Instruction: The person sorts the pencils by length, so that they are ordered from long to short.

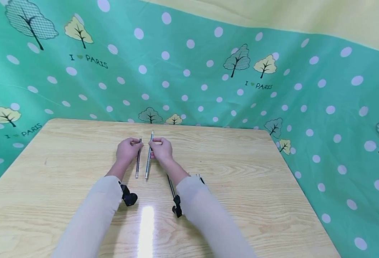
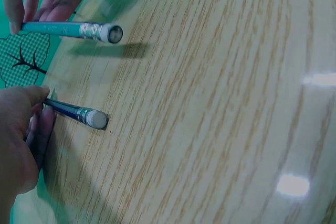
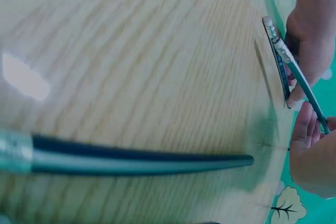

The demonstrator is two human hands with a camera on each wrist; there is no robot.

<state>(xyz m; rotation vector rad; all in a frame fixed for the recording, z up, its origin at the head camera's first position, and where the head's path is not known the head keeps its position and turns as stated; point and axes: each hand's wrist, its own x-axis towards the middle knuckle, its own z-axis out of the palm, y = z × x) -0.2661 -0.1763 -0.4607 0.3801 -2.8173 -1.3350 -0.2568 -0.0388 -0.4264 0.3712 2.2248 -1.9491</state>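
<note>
On wooden table [image 1: 241, 172]: left hand [image 1: 127, 149] pinches dark pencil [image 1: 138, 161], right hand [image 1: 161, 149] pinches teal pencil [image 1: 149, 157]; third pencil [image 3: 142, 160] (right-wrist view clearest) lies loose.

I see two pencils side by side near the middle of the wooden table, running lengthwise away from me. The dark blue pencil [image 1: 138, 157] lies on the left, eraser end toward me. The teal pencil [image 1: 149, 154], slightly longer-looking, sits just right of it, eraser end raised off the wood.
</note>
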